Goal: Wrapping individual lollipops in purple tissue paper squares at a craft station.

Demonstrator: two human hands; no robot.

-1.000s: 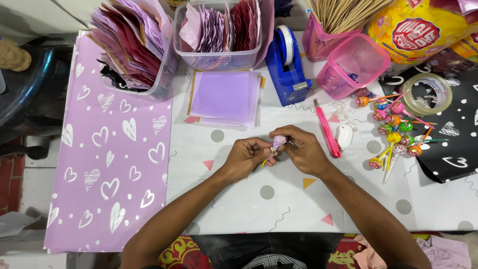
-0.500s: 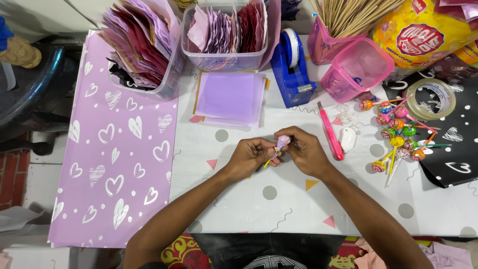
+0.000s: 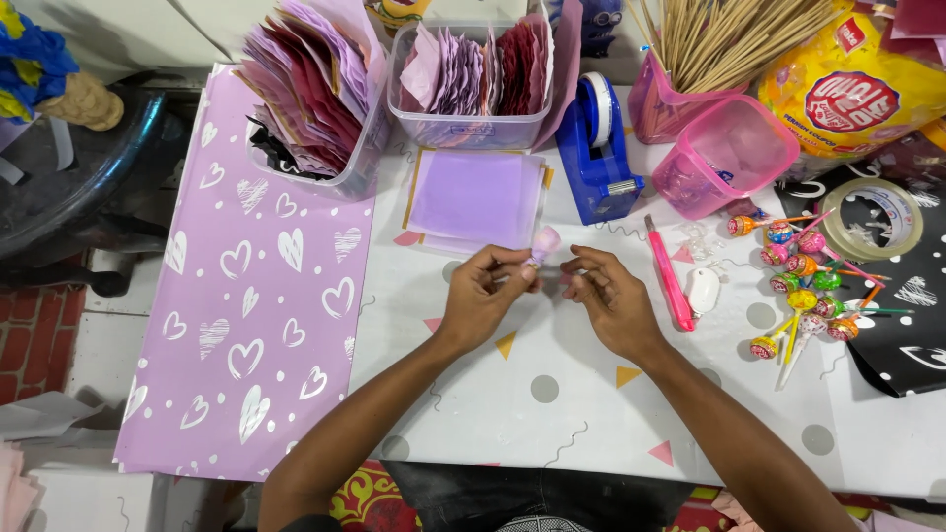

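My left hand pinches a small lollipop wrapped in pale pink paper, held upright just above the white patterned table. My right hand is a little to its right, fingers curled near the stick end; whether it grips anything I cannot tell. A stack of lilac paper squares lies just beyond both hands.
A purple heart-print sheet covers the left side. Two clear tubs of folded paper stand at the back, with a blue tape dispenser, pink containers and wooden sticks. A pink cutter, loose lollipops and a tape roll lie right.
My hands have drawn apart; the wrapped lollipop now stays in my left hand alone and stands upright. The view has shifted slightly.
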